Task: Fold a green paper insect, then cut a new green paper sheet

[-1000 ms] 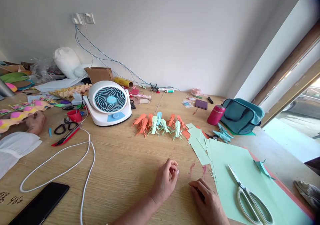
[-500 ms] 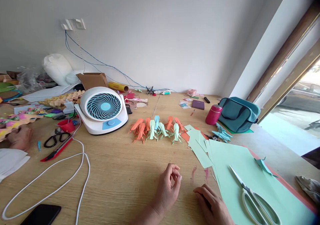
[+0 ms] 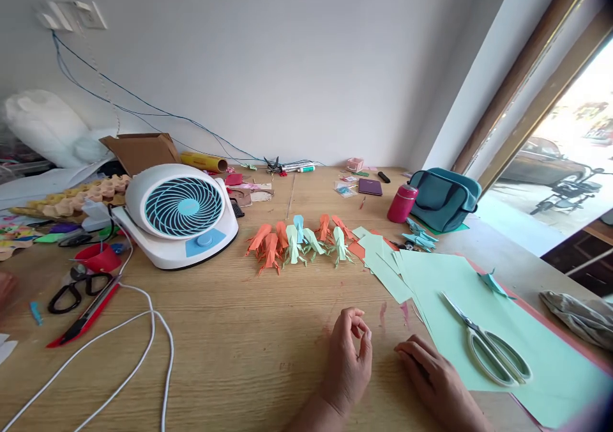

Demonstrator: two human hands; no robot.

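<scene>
Orange, green and blue figures [image 3: 293, 245] stand beyond my unclenched, seemingly empty left hand [image 3: 349, 358], while my curled right hand [image 3: 435, 374], whose grip I cannot tell, sits by sheets [image 3: 438, 278] whose scissors [image 3: 472, 326] a careless rightward sweep could knock, creasing them.

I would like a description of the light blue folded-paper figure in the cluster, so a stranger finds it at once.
Start from the white, rounded plastic fan. To its right, on the brown wooden table, is a cluster of orange and pale green folded-paper figures. Towards its back, the light blue folded-paper figure is the cluster's only blue one.
</scene>
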